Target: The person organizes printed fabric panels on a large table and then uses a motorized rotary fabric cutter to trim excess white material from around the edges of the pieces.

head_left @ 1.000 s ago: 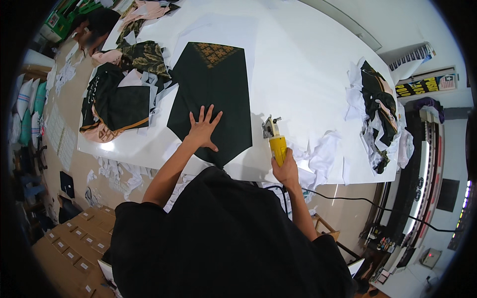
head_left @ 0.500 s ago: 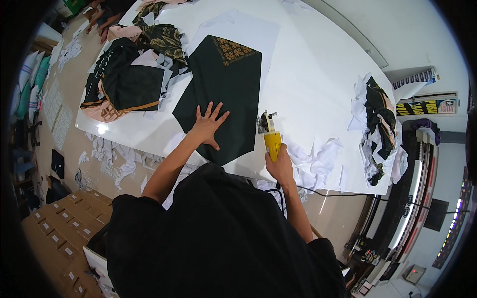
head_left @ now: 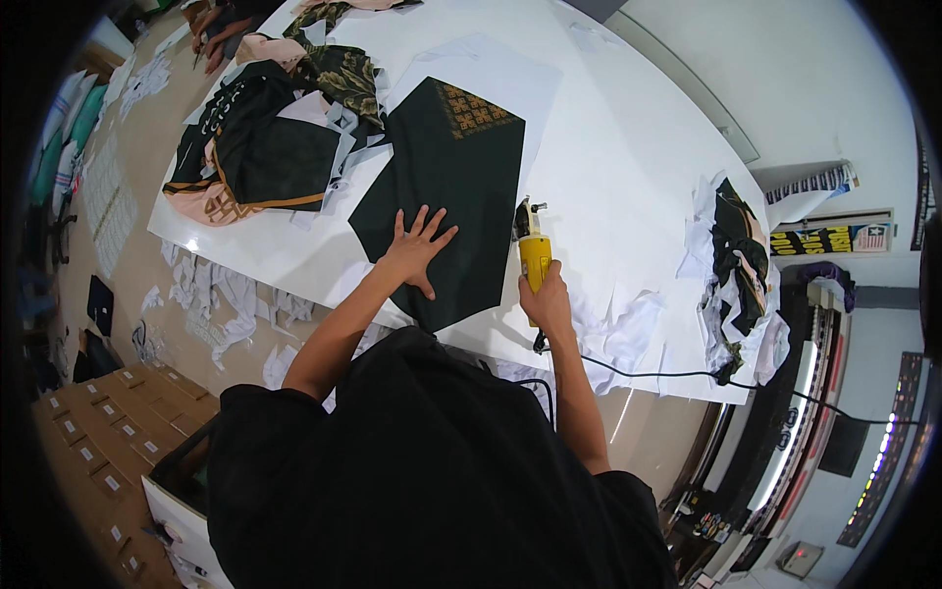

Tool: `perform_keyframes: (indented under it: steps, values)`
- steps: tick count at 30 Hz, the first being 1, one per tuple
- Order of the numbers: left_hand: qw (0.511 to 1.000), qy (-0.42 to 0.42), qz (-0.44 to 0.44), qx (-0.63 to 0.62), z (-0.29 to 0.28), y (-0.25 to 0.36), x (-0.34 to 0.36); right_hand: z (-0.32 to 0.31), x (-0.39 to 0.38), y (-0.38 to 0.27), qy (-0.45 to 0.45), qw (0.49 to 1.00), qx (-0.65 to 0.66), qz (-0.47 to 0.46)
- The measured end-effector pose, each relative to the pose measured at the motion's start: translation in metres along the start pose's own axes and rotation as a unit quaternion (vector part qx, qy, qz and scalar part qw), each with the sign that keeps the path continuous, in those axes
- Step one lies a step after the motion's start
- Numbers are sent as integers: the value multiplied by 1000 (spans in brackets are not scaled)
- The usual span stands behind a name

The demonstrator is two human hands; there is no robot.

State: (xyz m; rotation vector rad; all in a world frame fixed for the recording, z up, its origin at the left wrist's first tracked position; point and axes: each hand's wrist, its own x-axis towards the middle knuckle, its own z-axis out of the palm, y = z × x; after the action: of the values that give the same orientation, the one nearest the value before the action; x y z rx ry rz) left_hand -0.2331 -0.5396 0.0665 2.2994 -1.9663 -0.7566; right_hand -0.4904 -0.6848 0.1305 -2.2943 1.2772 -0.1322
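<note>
My left hand [head_left: 419,259] lies flat with fingers spread on a dark green fabric panel [head_left: 459,196], pressing its lower left part. The panel has an angular outline and a gold-brown pattern in its far right corner. My right hand [head_left: 549,299] is wrapped around the yellow body of a handheld electric fabric cutter [head_left: 535,257]. The cutter's metal head stands against the right edge of the panel. Whether the blade touches the cloth cannot be made out. A black cord [head_left: 667,374] trails from the cutter off to the right.
Both lie on a white table [head_left: 608,177]. A heap of dark, pink and patterned fabric [head_left: 275,157] sits at left, more scraps [head_left: 738,255] at the right end. White cloth [head_left: 623,329] lies right of my right hand. Cardboard boxes [head_left: 118,432] stand lower left; another person's hands [head_left: 211,44] show far left.
My right hand has moved the cutter a little farther away from me along the panel's right edge. My left hand stays flat on the panel. The whole view has shifted slightly.
</note>
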Motion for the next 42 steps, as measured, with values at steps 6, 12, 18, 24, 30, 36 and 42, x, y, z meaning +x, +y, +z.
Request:
perform_keyframes:
  steps: [6,12,18,24,30,36,42]
  values:
    - [1000,4,-1,-5,0,-1,-1,0,16,-12,0,1000,-7,15]
    - [1000,1,-3,-5,-2,0,-2,-1,42,-19,-7,1000,3,25]
    - [1000,10,1,-4,0,0,-3,0,78,-24,-1,999,-8,36]
    - [1000,16,3,-7,-2,0,-3,-1,120,-26,-1,999,-23,31]
    - [1000,11,-1,-13,-6,2,-4,-3,162,-28,9,1000,-20,16]
    - [1000,28,2,-13,-9,3,-6,-7,205,-32,7,1000,-22,5]
    - [1000,13,-2,-12,-14,4,-5,-7,255,-36,11,1000,-17,1]
